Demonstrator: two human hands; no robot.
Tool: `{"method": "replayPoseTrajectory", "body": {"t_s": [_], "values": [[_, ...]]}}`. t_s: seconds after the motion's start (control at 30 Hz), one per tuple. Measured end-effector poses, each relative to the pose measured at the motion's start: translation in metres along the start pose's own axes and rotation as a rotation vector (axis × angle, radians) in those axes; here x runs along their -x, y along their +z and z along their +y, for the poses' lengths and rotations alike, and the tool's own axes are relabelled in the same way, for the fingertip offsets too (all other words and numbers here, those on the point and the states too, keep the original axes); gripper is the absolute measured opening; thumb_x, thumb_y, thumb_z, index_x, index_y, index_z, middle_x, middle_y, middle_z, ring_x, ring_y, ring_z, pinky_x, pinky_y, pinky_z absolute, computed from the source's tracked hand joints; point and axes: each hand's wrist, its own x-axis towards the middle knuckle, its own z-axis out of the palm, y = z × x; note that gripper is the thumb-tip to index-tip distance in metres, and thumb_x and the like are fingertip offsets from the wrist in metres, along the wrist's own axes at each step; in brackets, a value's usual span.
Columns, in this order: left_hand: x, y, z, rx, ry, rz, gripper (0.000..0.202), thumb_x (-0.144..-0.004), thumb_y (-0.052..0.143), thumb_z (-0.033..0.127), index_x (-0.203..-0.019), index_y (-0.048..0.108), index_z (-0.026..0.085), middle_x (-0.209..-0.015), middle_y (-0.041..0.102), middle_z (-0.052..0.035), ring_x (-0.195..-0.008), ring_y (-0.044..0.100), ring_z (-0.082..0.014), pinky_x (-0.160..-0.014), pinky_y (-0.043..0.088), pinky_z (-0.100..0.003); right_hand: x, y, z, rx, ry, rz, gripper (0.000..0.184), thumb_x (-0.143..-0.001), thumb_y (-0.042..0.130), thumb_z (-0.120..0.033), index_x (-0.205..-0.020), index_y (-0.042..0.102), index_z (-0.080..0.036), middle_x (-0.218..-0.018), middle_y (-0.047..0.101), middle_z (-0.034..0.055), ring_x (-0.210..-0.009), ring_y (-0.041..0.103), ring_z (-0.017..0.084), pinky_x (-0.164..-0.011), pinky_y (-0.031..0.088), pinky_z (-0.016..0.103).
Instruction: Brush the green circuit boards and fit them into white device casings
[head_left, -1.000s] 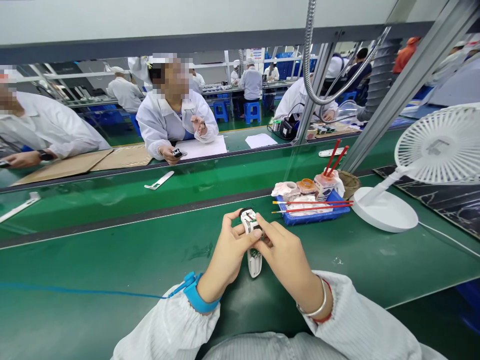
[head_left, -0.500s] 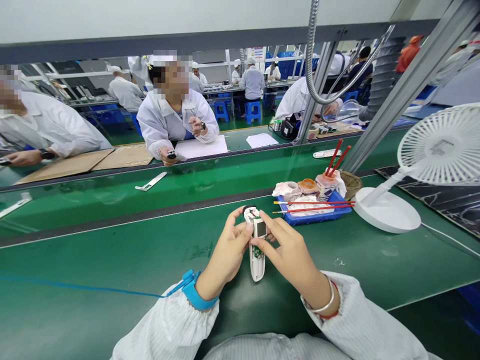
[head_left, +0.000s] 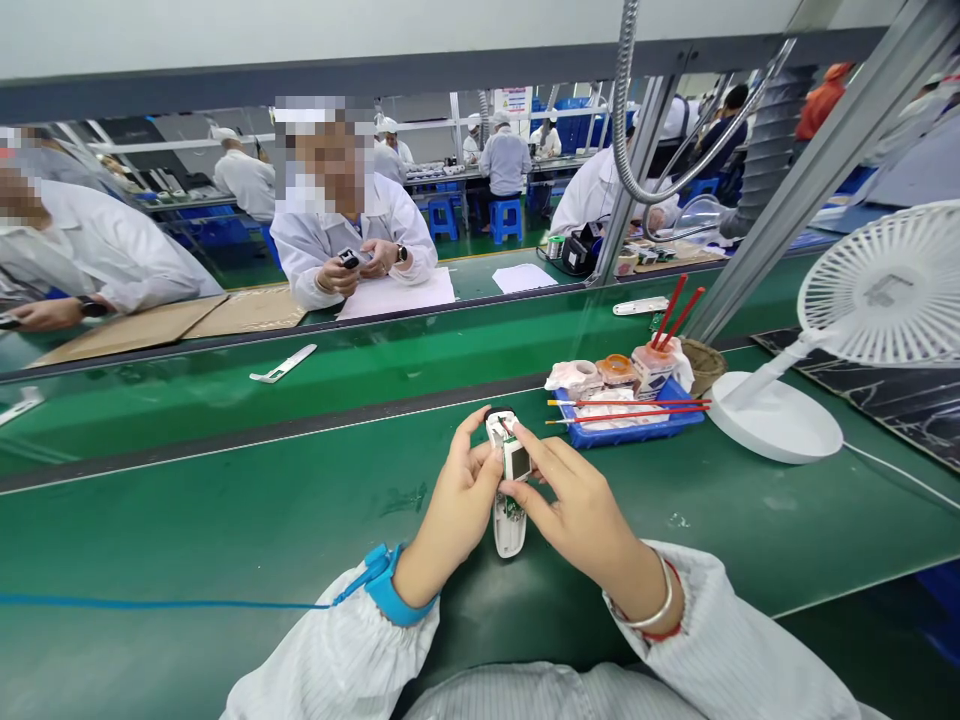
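Between my hands, above the green bench, is a long white plastic device housing (head_left: 510, 540), its inside facing up. It has a black end at the top, and part of a green circuit board shows inside. My left hand (head_left: 459, 490) is closed around the housing's upper left side, thumb on its edge. With thumb and fingertips, my right hand (head_left: 574, 495) pinches the circuit board with a small grey display (head_left: 519, 461) in a white frame, lying over the housing. My fingers hide some of the board's edges.
A blue tray (head_left: 626, 434) with jars, white wipes and red brushes stands beyond my right hand. Right of it is a white fan (head_left: 776, 420). White strips (head_left: 283, 364) lie on the green conveyor belt across the bench. Co-workers sit opposite. A blue cord (head_left: 187, 603) runs from my left wristband.
The display board has tilted and shifted slightly left over the housing. White parts on the belt have moved left. The co-worker opposite has brought both hands together around a dark-ended device.
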Motion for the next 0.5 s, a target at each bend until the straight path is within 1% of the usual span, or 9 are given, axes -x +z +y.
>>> {"method": "replayPoseTrajectory", "body": {"t_s": [0.1,0.2,0.33,0.5], "values": [[0.001,0.002,0.002,0.126,-0.023,-0.006,0.046,-0.086,0.054,0.03,-0.127,0.033,0.026,-0.086,0.068,-0.0018,-0.071,0.061,-0.0127,-0.067,0.042,-0.025,-0.001,0.0,-0.003,0.031,0.031,-0.035,0.05,-0.09,0.048,-0.031,-0.138,0.035,-0.023,-0.084,0.056,0.0048,-0.072,0.055,0.018,-0.065,0.05,0.032],[0.002,0.005,0.005,0.217,-0.054,0.017,0.045,-0.082,0.06,0.028,-0.121,0.037,0.025,-0.083,0.068,-0.0011,-0.066,0.06,-0.012,-0.063,0.042,-0.024,0.0,0.0,-0.007,0.041,0.07,-0.02,0.049,-0.09,0.048,-0.031,-0.138,0.036,-0.023,-0.082,0.056,0.0047,-0.069,0.055,0.017,-0.062,0.05,0.031],[0.001,0.006,0.008,0.266,-0.071,0.01,0.042,-0.082,0.059,0.026,-0.119,0.038,0.025,-0.084,0.067,-0.0012,-0.068,0.06,-0.0119,-0.065,0.043,-0.024,0.001,-0.002,-0.009,0.057,0.093,0.018,0.047,-0.089,0.05,-0.03,-0.135,0.041,-0.022,-0.08,0.055,0.0042,-0.068,0.055,0.017,-0.061,0.05,0.03],[0.0,0.004,0.011,0.276,-0.079,0.009,0.033,-0.083,0.058,0.025,-0.112,0.041,0.023,-0.076,0.065,0.0006,-0.065,0.058,-0.0106,-0.063,0.044,-0.023,0.001,-0.002,-0.007,0.052,0.109,0.01,0.044,-0.089,0.051,-0.032,-0.129,0.048,-0.015,-0.078,0.055,0.0045,-0.065,0.053,0.016,-0.061,0.05,0.029]]}}
